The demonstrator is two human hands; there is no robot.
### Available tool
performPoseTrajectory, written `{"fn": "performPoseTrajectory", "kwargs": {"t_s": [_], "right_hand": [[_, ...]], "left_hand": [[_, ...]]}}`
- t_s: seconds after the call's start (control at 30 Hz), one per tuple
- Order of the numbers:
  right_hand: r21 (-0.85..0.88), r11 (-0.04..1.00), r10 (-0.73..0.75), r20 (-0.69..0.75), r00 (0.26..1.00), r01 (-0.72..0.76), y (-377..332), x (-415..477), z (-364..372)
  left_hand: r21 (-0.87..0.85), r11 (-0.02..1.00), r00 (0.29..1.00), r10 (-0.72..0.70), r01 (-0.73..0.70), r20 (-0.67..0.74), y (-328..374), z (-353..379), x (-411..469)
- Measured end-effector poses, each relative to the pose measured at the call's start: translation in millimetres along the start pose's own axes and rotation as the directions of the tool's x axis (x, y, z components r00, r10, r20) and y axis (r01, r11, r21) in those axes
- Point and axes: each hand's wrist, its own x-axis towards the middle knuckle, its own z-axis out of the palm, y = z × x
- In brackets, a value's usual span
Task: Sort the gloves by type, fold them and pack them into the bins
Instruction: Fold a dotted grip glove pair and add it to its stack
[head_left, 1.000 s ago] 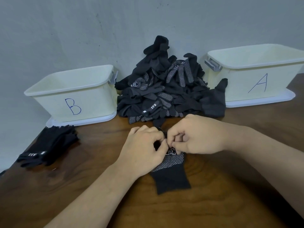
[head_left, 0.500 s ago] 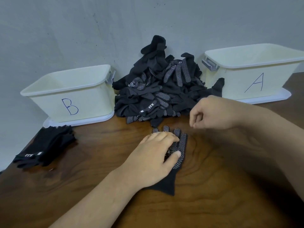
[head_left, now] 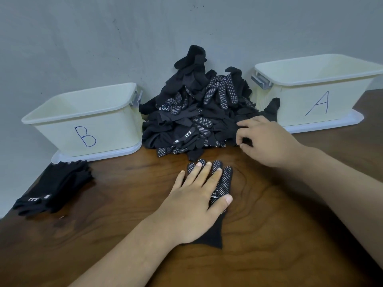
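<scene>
Nearest on the brown wooden table (head_left: 279,228), the left hand (head_left: 196,206) lies flat with straight, slightly spread fingers, pressing down a black knit glove with white grip dots (head_left: 226,181) that lies palm-up, its cuff toward the person. Further back, the right hand (head_left: 269,141) has its fingers curled at the right edge of the heap of mixed black gloves (head_left: 192,117), though I cannot tell whether they grip any cloth. A neat stack of plain black gloves (head_left: 53,189) lies at the left, before the cream plastic bin marked B (head_left: 116,129); the cream plastic bin marked A (head_left: 294,104) stands right of the heap, against the grey wall (head_left: 103,38).
</scene>
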Motion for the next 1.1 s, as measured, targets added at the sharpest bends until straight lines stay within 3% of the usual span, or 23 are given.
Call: {"fn": "performPoseTrajectory", "kwargs": {"t_s": [0.2,0.27,0.4,0.53,0.7,0.83,0.93,1.0,1.1], "right_hand": [[0.124,0.987,0.123,-0.177,0.976,-0.102,-4,-1,-9],[0.161,0.98,0.143,-0.16,0.977,-0.117,-4,0,-8],[0.066,0.994,0.091,-0.114,0.989,-0.083,1,1,-1],[-0.06,0.991,0.101,-0.257,0.961,-0.12,5,2,18],[0.182,0.979,0.148,-0.3,0.943,-0.096,1,1,15],[0.023,0.994,0.11,-0.245,0.963,-0.107,1,5,25],[0.256,0.958,0.215,-0.337,0.917,-0.131,0,8,18],[0.504,0.854,0.319,-0.314,0.894,-0.128,-5,8,9],[0.651,0.745,0.414,-0.278,0.867,-0.147,-14,11,-5]], "left_hand": [[-0.103,0.995,0.998,-0.001,-0.005,-0.059,-4,-3,2],[-0.127,0.992,0.995,-0.001,-0.013,-0.103,-8,-5,4],[-0.105,0.994,0.995,-0.007,-0.004,-0.104,-10,-4,5],[-0.046,0.999,1.0,-0.019,0.018,-0.024,-4,-2,2],[-0.012,0.999,0.999,-0.033,0.033,0.006,1,-1,2],[-0.013,0.999,0.999,-0.035,0.035,-0.003,1,-1,1],[-0.011,0.999,0.999,-0.036,0.036,-0.003,1,-1,2],[-0.016,0.999,0.999,-0.036,0.036,-0.002,1,-1,3],[-0.011,0.999,0.999,-0.031,0.031,-0.006,2,-1,2]]}}
